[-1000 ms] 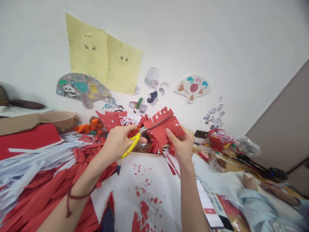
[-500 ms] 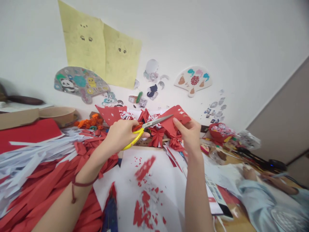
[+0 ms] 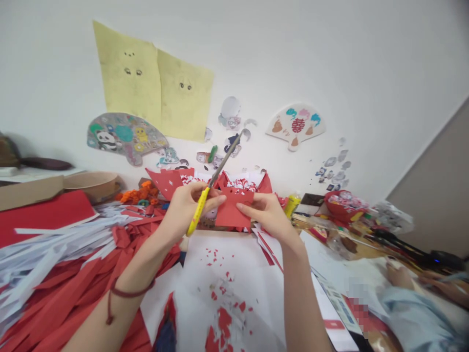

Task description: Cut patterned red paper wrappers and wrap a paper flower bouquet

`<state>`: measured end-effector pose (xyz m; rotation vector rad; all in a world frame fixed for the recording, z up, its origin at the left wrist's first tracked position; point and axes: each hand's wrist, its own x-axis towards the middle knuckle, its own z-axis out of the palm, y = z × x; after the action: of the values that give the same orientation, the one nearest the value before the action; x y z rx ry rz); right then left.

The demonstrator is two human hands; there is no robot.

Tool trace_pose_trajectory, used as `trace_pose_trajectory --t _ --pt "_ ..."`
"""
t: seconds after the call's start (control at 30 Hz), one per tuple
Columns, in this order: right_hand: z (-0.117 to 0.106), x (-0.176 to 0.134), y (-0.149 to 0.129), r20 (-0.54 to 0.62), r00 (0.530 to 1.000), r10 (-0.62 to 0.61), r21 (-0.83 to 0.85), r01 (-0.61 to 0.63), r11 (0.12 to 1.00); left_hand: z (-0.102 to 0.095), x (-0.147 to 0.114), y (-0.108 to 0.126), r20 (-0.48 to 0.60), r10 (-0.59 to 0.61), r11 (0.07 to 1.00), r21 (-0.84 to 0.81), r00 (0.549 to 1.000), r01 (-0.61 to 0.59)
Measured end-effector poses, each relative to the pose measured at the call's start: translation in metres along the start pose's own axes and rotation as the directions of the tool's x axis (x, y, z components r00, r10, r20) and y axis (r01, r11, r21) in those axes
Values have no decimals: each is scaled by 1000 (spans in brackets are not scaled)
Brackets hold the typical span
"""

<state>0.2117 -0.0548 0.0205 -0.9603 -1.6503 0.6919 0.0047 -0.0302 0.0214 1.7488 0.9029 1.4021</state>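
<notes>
1. Over the white sheet (image 3: 196, 288), a small red paper (image 3: 234, 211) is held up between two hands, upright, notched and holed along its top edge. Red scraps (image 3: 224, 320) lie loose on the sheet below.
2. Handling, my guess: next to no weight, thin, bendable, dry rather than slippery. Would crease or tear easily, most of all at the cut top. Single or folded, I can't tell from here.
3. Best hold, I'd judge: a light, flat pinch on the uncut sides or lower part, clear of the holes.
4. Right hand (image 3: 269, 212): closed in a pinch on the paper's right side, thumb across the front, other fingers mostly behind. Nothing else in it that I can see.
5. Left hand (image 3: 188, 208): curled, grasping scissors (image 3: 210, 184) by the yellow handle; thumb tip also reaches the paper's left edge. Palm hidden from me.
6. Scissors: blades look to be together, tip up toward the wall (image 3: 366, 98), beside the paper and not biting into it.
</notes>
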Motion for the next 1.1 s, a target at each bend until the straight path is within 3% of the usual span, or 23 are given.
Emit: trace_pose_trajectory --t 0.2,0.33,0.5,0.6,0.7,0.8,0.93,1.1 --pt "9 -1 -8 35 999 14 68 -16 998 5 -5 3 49 52 998 -20 997 -51" --pt "14 0 -10 -25 999 29 194 -24 981 11 -8 5 -51 32 989 -139 998 -38" --pt "26 1 -5 19 991 132 290 -132 948 18 -11 3 -190 13 968 -242 982 -59" --pt "34 2 -4 -84 995 60 338 -28 941 22 -12 2 -252 -9 966 -251 968 -56" --pt "39 5 -5 -181 981 62 370 9 929 23 -11 3 -255 -45 972 -235 966 -17" --pt "38 7 -7 -271 960 75 391 39 920 13 -8 3 -170 15 994 -103 985 -33" --pt "25 8 -8 -441 898 -10 352 183 918 -14 -2 2 62 102 984 141 993 -110" --pt "11 7 -8 -537 841 -62 273 243 931 -39 5 -1 119 111 874 461 987 -154"
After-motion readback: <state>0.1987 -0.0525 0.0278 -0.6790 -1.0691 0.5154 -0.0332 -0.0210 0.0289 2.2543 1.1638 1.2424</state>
